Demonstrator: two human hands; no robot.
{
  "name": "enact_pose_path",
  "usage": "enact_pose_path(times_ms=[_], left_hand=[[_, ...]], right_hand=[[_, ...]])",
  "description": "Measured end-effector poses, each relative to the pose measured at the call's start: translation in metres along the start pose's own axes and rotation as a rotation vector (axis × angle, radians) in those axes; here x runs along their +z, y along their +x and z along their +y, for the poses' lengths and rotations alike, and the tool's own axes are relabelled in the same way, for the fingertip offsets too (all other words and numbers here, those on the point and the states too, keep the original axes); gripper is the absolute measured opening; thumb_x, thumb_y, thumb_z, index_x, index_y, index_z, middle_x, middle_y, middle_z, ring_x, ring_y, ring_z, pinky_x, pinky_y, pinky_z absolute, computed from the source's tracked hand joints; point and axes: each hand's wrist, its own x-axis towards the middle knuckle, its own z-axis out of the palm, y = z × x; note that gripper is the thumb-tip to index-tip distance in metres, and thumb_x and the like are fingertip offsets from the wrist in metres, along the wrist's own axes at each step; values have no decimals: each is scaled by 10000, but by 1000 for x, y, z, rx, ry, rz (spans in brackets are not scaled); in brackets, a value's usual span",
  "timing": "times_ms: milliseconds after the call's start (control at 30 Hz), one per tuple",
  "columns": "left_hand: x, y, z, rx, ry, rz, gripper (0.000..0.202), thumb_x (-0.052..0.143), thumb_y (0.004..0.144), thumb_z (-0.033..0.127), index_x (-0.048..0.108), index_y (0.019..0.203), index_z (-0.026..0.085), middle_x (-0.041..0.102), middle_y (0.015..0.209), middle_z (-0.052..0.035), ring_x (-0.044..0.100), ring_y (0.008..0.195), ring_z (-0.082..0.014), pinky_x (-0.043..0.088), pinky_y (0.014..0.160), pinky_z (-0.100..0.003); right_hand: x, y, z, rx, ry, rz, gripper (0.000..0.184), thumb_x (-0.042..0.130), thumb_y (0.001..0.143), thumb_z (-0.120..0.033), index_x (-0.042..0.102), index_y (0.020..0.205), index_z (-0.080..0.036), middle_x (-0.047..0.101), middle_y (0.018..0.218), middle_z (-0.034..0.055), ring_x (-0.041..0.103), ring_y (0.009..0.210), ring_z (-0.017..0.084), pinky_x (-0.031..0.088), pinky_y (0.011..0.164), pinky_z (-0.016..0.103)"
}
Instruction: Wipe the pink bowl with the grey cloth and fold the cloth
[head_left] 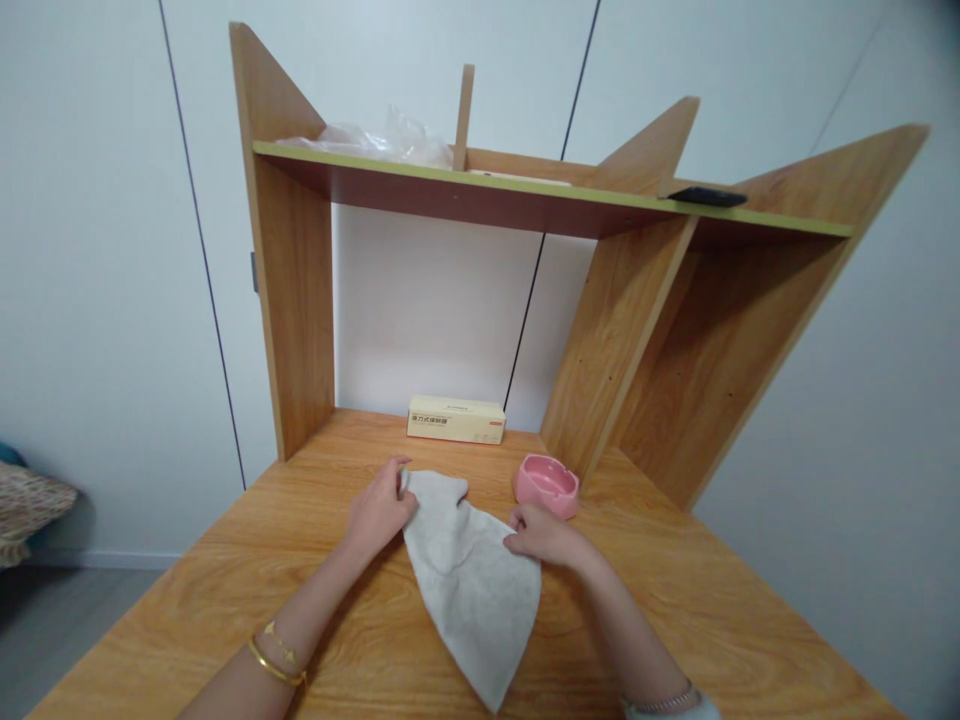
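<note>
Left hand (379,510): fingers gripping upper-left corner of gray cloth (480,580). Right hand (551,535): fingers gripping cloth's right edge. Cloth stretched between hands, over wood counter (675,620), point toward the wearer; can't tell how much touches down. Pink dish (546,478) just beyond right hand. Pale box (456,420) farther back, on counter.

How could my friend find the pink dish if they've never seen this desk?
Find the wooden desk, then the pale box near its back. A little nearer and to the right, just beyond the right hand holding grey cloth, sits the dish. It's the only pink thing, and its rim has notches.
</note>
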Motion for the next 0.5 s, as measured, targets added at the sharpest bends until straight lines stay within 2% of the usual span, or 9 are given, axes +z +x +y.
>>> enact_pose_path(times_ms=[167,300,400,500], left_hand=[[-5,-4,6,-25,159,-44,472,411,738,214,343,1205,234,585,972,-40,559,883,-215,380,694,-292],[-4,-7,9,0,239,-68,478,402,733,206,331,1205,234,567,1044,-64,553,920,-237,386,721,-323],[-7,-7,10,4,277,-80,452,403,739,221,341,1187,228,499,1135,-82,544,937,-237,397,719,-320],[-18,-4,7,22,313,-118,354,393,754,224,408,1108,218,469,1113,-87,555,886,-221,404,680,-307]], right_hand=[[-18,-15,5,122,-156,92,57,524,576,-120,494,595,-165,538,594,18,505,574,151,255,463,227],[-25,-33,-10,170,-248,193,138,476,659,-121,531,783,-151,589,845,99,553,761,221,301,534,258],[-17,-55,-32,94,-300,264,157,456,744,-199,523,879,-152,564,968,117,554,841,237,346,600,282],[4,-81,-50,-41,-310,168,191,513,736,-307,547,866,-171,581,943,100,567,831,246,384,654,314]])
